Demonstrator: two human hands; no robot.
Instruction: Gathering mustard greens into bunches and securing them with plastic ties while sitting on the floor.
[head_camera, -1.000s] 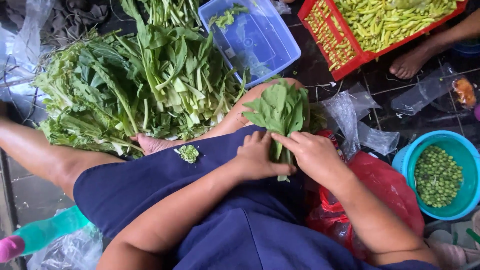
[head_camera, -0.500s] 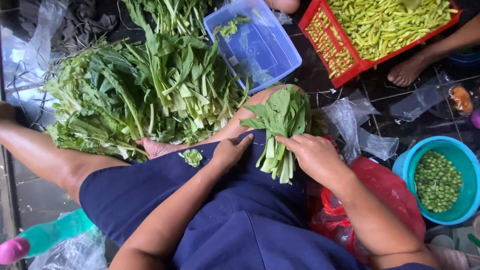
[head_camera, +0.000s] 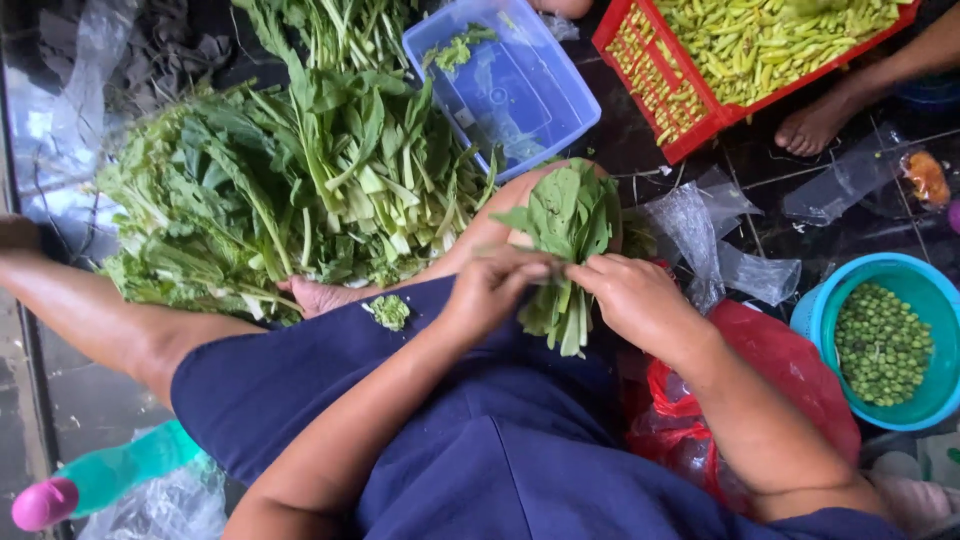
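From my feed, the red slatted plastic crate of yellow-green pods runs off the top edge, the pink-capped green plastic bottle is half under crumpled clear plastic, and beside that crate only another person's bare foot shows.

Two hands at work, left hand and right hand, one bunch of leafy greens between them, one big heap of greens, one blue tub, one red crate, one teal bowl, one red bag, one green bottle.
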